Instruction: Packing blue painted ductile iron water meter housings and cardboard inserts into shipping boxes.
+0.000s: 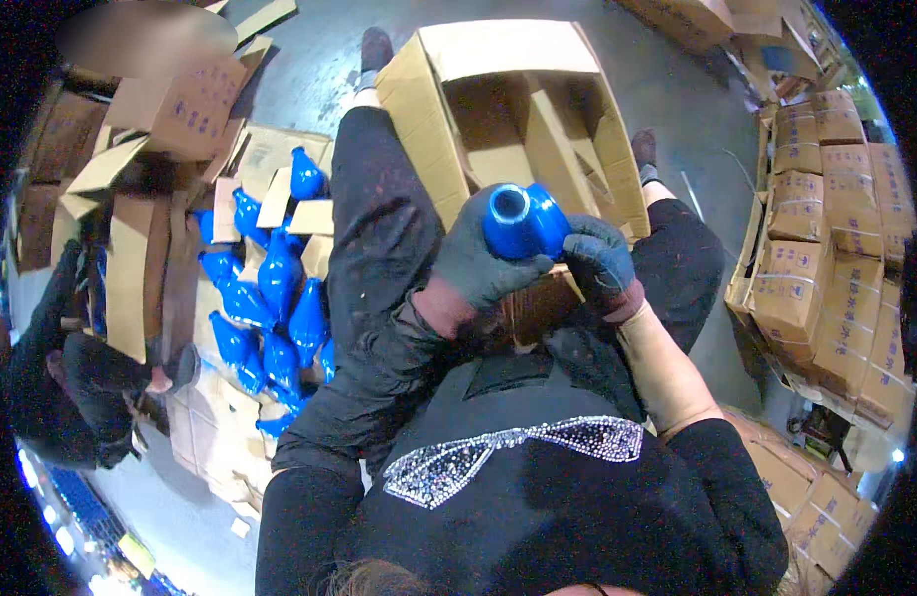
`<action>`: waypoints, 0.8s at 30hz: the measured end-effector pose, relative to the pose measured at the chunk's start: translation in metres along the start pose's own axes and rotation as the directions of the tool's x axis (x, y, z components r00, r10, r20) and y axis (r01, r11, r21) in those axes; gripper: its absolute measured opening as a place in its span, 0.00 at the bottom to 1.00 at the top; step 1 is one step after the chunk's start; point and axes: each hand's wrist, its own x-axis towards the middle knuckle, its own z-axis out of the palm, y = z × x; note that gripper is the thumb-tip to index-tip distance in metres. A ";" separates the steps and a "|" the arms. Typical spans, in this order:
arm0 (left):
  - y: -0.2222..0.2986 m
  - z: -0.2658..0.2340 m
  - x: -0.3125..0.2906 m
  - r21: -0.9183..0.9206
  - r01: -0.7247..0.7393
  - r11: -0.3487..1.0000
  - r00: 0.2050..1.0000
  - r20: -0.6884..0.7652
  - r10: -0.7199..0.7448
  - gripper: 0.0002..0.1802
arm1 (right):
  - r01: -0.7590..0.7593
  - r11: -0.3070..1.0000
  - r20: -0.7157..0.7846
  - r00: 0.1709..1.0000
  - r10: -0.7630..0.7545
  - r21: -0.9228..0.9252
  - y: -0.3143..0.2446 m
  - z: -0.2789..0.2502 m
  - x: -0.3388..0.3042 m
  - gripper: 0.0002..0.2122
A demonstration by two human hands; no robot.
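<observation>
A glossy blue bottle [552, 221], its round mouth tipped up toward me, is held over my lap. My left hand [475, 260] in a dark grey glove wraps around its left side and underside. At its right side, my right hand [599, 256], gloved in grey and blue, has its fingers bent against the bottle. Just beyond the hands, between my legs, stands an open cardboard box [419, 129] with its far flap raised. Cardboard dividers [553, 134] split its inside, and no bottle shows in the visible part.
Several blue bottles [280, 273] lie on flattened cardboard [205, 422] left of my leg. Farther left, another person [56, 348] sits near open cartons [139, 258]. Strapped, stacked cartons [796, 268] stand at the right. Grey floor [324, 65] shows beyond the box.
</observation>
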 end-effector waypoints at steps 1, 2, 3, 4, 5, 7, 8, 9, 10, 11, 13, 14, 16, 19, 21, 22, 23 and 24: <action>-0.004 0.000 -0.005 0.044 -0.068 0.997 0.996 -0.053 0.070 0.45 | 0.141 0.978 0.039 0.990 -0.136 -0.156 0.005 0.005 0.001 0.15; -0.008 -0.003 -0.009 0.047 -0.057 0.997 0.997 -0.056 0.060 0.45 | 0.282 0.911 0.097 0.959 -0.265 -0.303 0.010 0.009 0.001 0.15; -0.011 -0.005 -0.012 0.205 -0.159 0.966 0.983 -0.054 0.173 0.46 | 0.062 0.998 0.006 0.998 -0.062 -0.013 0.011 0.014 0.000 0.16; -0.010 -0.007 -0.011 0.357 -0.260 0.897 0.957 -0.032 0.290 0.46 | 0.063 0.998 0.007 0.998 -0.063 -0.012 0.014 0.012 0.003 0.16; -0.009 -0.007 -0.012 0.356 -0.262 0.897 0.956 -0.030 0.291 0.46 | 0.106 0.992 0.035 0.994 -0.104 -0.062 0.018 0.008 0.006 0.16; -0.006 -0.006 -0.010 0.320 -0.250 0.914 0.965 0.007 0.261 0.45 | 0.156 0.981 0.060 0.987 -0.149 -0.117 0.019 0.007 0.007 0.16; -0.005 -0.005 -0.009 0.315 -0.256 0.914 0.964 0.010 0.266 0.45 | 0.159 0.984 0.076 0.985 -0.152 -0.086 0.017 0.010 0.007 0.16; -0.005 -0.005 -0.009 0.319 -0.238 0.917 0.969 0.012 0.248 0.45 | 0.161 0.985 0.093 0.983 -0.156 -0.055 0.014 0.011 0.007 0.16; -0.005 -0.005 -0.010 0.325 -0.219 0.920 0.974 0.014 0.226 0.44 | 0.163 0.985 0.090 0.983 -0.157 -0.057 0.014 0.012 0.006 0.16; -0.004 -0.005 -0.010 0.322 -0.220 0.921 0.974 0.016 0.228 0.44 | 0.166 0.984 0.106 0.982 -0.158 -0.067 0.013 0.012 0.005 0.16; -0.005 -0.005 -0.012 0.363 -0.263 0.894 0.961 0.017 0.276 0.44 | 0.167 0.983 0.118 0.980 -0.157 -0.077 0.012 0.014 0.004 0.15; -0.006 -0.005 -0.012 0.361 -0.262 0.895 0.962 0.018 0.274 0.44 | 0.231 0.958 0.122 0.970 -0.212 -0.170 0.011 0.016 0.003 0.15; -0.008 -0.005 -0.014 0.348 -0.246 0.905 0.965 0.001 0.262 0.44 | 0.292 0.921 0.132 0.955 -0.266 -0.259 0.015 0.014 0.003 0.14; -0.014 -0.006 -0.013 0.370 -0.201 0.907 0.977 0.005 0.214 0.45 | 0.451 0.822 0.152 0.892 -0.425 -0.348 0.027 0.006 0.009 0.12; -0.018 -0.008 -0.014 0.383 -0.178 0.906 0.980 -0.013 0.198 0.45 | 0.221 0.923 0.045 0.975 -0.219 -0.315 0.021 0.013 0.008 0.10; -0.020 -0.008 -0.014 0.389 -0.164 0.907 0.982 -0.021 0.186 0.45 | 0.223 0.923 0.049 0.975 -0.218 -0.314 0.024 0.012 0.009 0.10; -0.023 -0.007 -0.013 0.392 -0.163 0.906 0.982 -0.025 0.187 0.45 | 0.224 0.935 0.046 0.974 -0.220 -0.274 0.029 0.009 0.011 0.09; -0.026 -0.006 -0.011 0.386 -0.136 0.913 0.987 -0.032 0.161 0.44 | 0.224 0.946 0.043 0.974 -0.221 -0.234 0.032 0.007 0.012 0.09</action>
